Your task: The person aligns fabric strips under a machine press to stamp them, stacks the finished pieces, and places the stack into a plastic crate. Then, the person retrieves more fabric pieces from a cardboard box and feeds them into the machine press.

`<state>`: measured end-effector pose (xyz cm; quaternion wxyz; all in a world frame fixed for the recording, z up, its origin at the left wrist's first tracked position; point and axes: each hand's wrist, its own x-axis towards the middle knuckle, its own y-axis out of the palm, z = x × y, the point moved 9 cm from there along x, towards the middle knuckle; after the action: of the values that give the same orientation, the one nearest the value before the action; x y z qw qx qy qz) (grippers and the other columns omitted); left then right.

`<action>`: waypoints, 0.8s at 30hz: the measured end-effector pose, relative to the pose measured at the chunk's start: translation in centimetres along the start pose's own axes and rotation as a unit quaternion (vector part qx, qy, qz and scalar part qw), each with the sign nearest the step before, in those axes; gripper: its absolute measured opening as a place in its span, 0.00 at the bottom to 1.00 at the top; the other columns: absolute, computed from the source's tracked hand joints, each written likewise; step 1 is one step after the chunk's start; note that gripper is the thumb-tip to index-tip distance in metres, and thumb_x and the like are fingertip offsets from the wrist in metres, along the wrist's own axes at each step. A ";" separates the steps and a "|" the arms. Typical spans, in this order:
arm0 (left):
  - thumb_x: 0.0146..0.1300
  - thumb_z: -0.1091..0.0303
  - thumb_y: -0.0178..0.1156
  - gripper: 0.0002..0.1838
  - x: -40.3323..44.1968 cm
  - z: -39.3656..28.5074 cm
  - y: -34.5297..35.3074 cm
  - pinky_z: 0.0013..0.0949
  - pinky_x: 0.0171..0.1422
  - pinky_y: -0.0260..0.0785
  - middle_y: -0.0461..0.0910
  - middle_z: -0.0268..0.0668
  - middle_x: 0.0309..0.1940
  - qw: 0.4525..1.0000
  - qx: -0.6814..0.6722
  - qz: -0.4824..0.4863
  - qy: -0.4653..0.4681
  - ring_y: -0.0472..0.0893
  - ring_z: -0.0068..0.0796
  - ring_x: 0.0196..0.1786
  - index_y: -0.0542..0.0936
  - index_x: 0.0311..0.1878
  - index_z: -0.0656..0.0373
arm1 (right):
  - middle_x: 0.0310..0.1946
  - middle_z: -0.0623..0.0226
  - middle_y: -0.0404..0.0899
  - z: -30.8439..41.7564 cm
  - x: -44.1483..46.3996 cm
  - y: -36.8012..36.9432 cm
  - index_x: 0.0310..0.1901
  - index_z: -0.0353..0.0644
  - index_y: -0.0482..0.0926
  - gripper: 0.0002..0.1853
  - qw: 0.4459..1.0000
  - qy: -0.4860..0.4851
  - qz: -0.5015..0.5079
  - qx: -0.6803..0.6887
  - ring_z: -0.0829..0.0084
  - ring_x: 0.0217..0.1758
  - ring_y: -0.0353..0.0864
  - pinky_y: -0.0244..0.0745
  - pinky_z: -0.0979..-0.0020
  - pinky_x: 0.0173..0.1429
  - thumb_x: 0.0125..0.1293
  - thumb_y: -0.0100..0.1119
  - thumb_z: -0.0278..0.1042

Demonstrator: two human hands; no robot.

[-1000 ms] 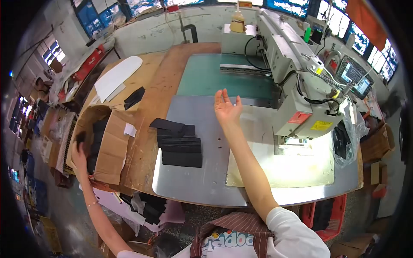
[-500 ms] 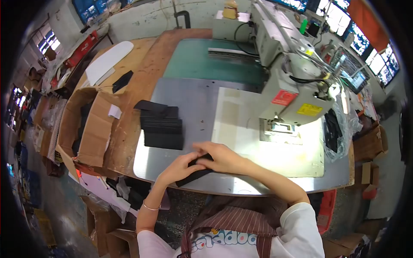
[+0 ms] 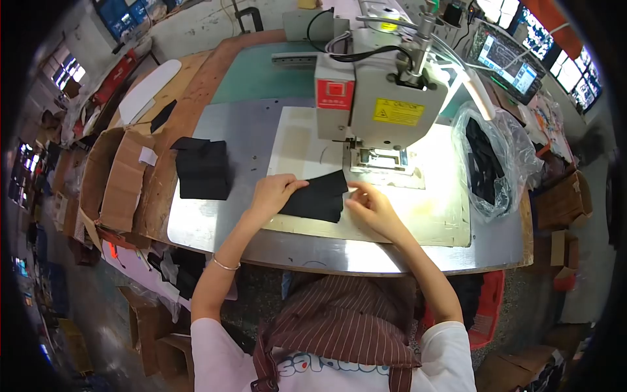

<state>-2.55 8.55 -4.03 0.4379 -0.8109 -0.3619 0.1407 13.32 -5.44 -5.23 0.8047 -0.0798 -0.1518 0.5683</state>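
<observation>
A flat black fabric piece (image 3: 316, 198) lies between my two hands on the pale plate (image 3: 297, 140) of a sewing machine. My left hand (image 3: 274, 195) grips its left end, thumb on top. At the right edge of the fabric, my right hand (image 3: 372, 210) has its fingers curled in a pinch at the border. Just beyond the fabric is the lit clamp frame (image 3: 382, 160) under the machine head (image 3: 372, 98). A stack of black fabric pieces (image 3: 204, 173) rests on the metal table to the left of my left hand.
A clear plastic bag with black pieces (image 3: 483, 160) lies at the table's right side. An open cardboard box (image 3: 124, 186) stands at the left. A screen (image 3: 509, 62) is lit at the back right. White sheet material (image 3: 149, 90) lies at the back left.
Both hands have moved from the table's front edge to the right and onto the pale plate, carrying a black piece. It now lies spread flat, my hands apart. The view has shifted right.
</observation>
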 end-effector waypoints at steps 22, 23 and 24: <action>0.70 0.66 0.48 0.13 -7.4 -0.9 3.1 0.23 0.26 0.69 0.78 0.35 0.41 0.805 -0.555 -0.100 -0.186 0.78 0.19 0.32 0.67 0.54 0.59 | 0.42 0.55 0.79 -0.3 2.2 10.9 0.58 0.36 0.66 0.21 0.927 0.174 0.202 0.262 0.72 0.33 0.80 0.77 0.72 0.35 0.68 0.52 0.39; 0.70 0.66 0.50 0.12 -7.4 -0.6 3.1 0.22 0.25 0.69 0.78 0.36 0.42 0.834 -0.518 -0.069 -0.176 0.78 0.19 0.31 0.68 0.53 0.59 | 0.42 0.54 0.78 -0.1 4.2 10.7 0.58 0.36 0.66 0.21 0.951 0.121 0.225 0.173 0.70 0.32 0.80 0.76 0.71 0.35 0.67 0.53 0.37; 0.69 0.67 0.51 0.12 -7.3 0.0 2.9 0.22 0.25 0.69 0.78 0.37 0.43 0.861 -0.480 -0.040 -0.164 0.78 0.19 0.30 0.70 0.52 0.60 | 0.42 0.53 0.78 0.6 5.6 10.3 0.58 0.36 0.66 0.20 0.964 0.065 0.245 0.080 0.67 0.32 0.80 0.75 0.70 0.35 0.67 0.53 0.34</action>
<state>-6.26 2.34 -6.99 -0.0662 -0.8706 -0.4835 0.0631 5.69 3.33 -6.88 0.6528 -0.0872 -0.0289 0.7520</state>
